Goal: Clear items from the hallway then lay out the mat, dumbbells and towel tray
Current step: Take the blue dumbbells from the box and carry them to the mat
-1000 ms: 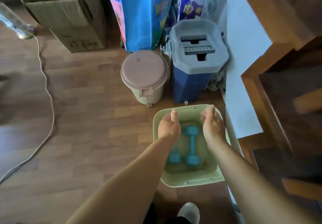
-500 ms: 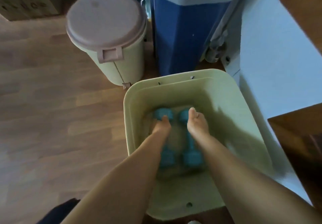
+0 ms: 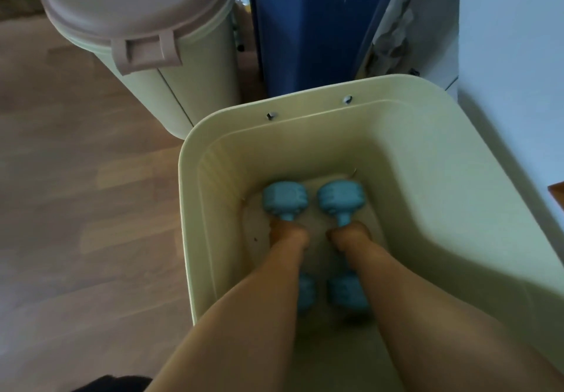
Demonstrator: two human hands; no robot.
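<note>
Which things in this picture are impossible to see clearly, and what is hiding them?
- Head view: the handles of both dumbbells, left dumbbell and right dumbbell, are hidden under the left hand and right hand.
- Their near ends are partly covered by the forearms.
- The green bin floor is shadowed; the near rim is behind the arms.
- The blue bucket top is cut off by the upper edge.

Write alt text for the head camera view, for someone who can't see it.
Seen from above, a person's left hand and right hand each close around the handle of a teal dumbbell, left dumbbell and right dumbbell, lying side by side at the bottom of a pale green tub on a wooden floor. A lidded bin and a blue container stand behind it.
</note>
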